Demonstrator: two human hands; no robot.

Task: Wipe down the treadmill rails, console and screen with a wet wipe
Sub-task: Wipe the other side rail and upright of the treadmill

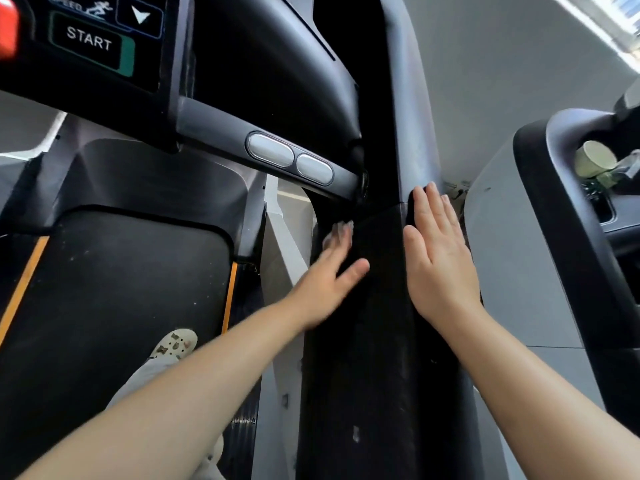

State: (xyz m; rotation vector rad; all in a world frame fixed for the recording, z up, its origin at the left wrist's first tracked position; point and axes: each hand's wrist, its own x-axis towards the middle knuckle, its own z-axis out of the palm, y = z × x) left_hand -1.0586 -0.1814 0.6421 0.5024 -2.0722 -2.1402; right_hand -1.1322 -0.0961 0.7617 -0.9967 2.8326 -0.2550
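Console (86, 39) top left, START button visible. Belt (114, 289) below it, my shoe (176, 342) on it. My left hand (325, 282) is on the rail's (377, 323) inner face, fingers straight, pressing the wipe (337, 235) flat under the fingertips; blurred. My right hand (438, 258) lies flat on the rail's outer side, fingers spread, holding nothing. Second treadmill (571, 209) far right.

A single wide-angle view is given, taken from head height and aimed forward and steeply down. The black side rail (374, 341) is seen close up, running from 6 o'clock toward 12. The console (90, 39) is cut off at 10 o'clock, and the belt (114, 306) fills 8 o'clock below.
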